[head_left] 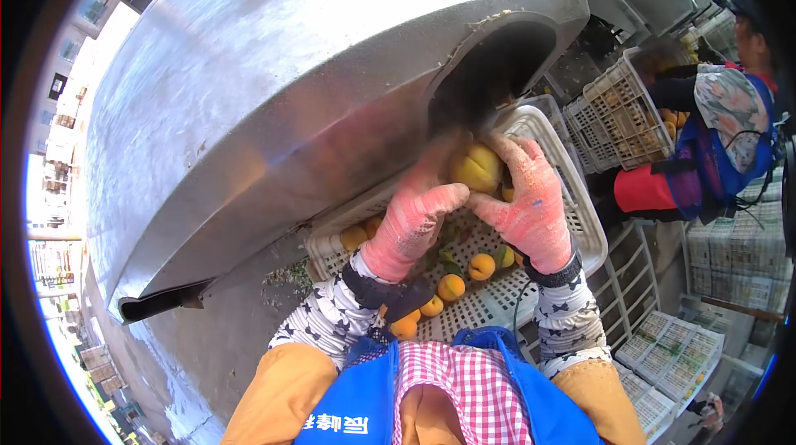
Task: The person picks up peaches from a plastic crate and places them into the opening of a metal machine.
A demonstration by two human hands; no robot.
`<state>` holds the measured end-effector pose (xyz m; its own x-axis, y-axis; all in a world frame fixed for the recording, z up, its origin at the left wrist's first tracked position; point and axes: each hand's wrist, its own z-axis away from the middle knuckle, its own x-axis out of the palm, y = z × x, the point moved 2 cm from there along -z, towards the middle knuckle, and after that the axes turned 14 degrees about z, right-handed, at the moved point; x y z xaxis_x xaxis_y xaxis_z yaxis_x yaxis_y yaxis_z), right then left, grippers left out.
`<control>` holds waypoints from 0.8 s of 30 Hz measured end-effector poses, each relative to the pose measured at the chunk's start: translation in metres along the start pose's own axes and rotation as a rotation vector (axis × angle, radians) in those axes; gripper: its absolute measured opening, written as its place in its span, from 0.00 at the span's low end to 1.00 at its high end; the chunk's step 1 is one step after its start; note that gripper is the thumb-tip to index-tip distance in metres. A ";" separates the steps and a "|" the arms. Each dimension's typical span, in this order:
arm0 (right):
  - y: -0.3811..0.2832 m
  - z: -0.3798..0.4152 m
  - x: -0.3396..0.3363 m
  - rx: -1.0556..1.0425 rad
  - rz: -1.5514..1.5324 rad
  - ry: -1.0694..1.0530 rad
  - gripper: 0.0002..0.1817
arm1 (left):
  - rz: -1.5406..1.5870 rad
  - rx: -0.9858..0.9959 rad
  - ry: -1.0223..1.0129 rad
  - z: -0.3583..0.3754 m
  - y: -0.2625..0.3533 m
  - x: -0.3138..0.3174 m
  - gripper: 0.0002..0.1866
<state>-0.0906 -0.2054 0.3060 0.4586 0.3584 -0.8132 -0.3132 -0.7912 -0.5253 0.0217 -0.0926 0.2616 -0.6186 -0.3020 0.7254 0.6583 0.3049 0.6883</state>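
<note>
Here both hands meet around one yellow fruit [475,168], held just below the dark round opening [493,64] of a big metal machine [290,89]. The left hand [414,217], in a pink knit glove, is curled with its fingers reaching up against the fruit's left side. The right hand [531,196], gloved the same way, cups the fruit from the right and from beneath, fingers bent around it. So the fruit sits between the two palms, gripped by both, with what look like cut lines across its skin.

Under the hands lies a white plastic crate [580,205] with a slotted bottom. More loose fruits [452,286] lie scattered in it, some near the left wrist, some towards the person's body, and a few by the crate's far left corner. The crate rests against the lower edge of the machine's sloping steel side.

Closer in, patterned sleeves [332,316] cover both forearms, and a blue apron [356,412] hangs over a pink checked garment.

To the right, well apart from the hands, another person [721,138] in a patterned top bends over a second white crate [626,109] that also holds yellow fruit. Stacks of empty crates [672,354] stand on the floor at lower right.
</note>
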 end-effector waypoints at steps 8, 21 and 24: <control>0.050 -0.095 0.101 0.074 0.489 0.419 0.29 | -0.616 -0.676 0.267 0.062 -0.171 -0.144 0.42; 0.111 0.099 0.146 0.156 0.588 -1.245 0.24 | -1.334 -0.875 -0.205 0.137 -0.269 -0.161 0.39; 0.141 0.148 0.209 -0.195 0.709 -1.440 0.18 | -1.093 -0.988 -0.149 0.132 -0.247 -0.174 0.43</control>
<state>-0.1621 -0.1685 0.0245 -0.8802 -0.0331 -0.4734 0.0452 -0.9989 -0.0142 -0.0894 0.0036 -0.0331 -0.9852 0.1399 -0.0991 -0.1708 -0.7494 0.6398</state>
